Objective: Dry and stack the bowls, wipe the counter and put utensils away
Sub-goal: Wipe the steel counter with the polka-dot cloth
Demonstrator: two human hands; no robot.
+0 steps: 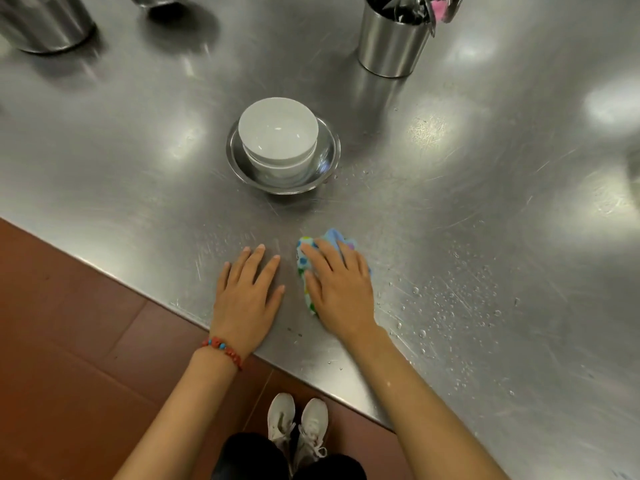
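- Right hand spread flat, palm down, pressing the spotted cloth onto the steel counter near its front edge; not closed around anything
- Left hand open and flat on bare counter just beside the cloth, holding nothing
- White bowls already stacked inside a metal bowl, further back at centre
- Water drops scattered to the right of the cloth, not yet wiped
- Cup of utensils upright at the back right
- Cloth soft, light and probably damp; best worked under a flat palm, or pinched at a loose corner to lift
- Bowls likely brittle and slippery if wet; best gripped by the metal bowl's rim with both hands
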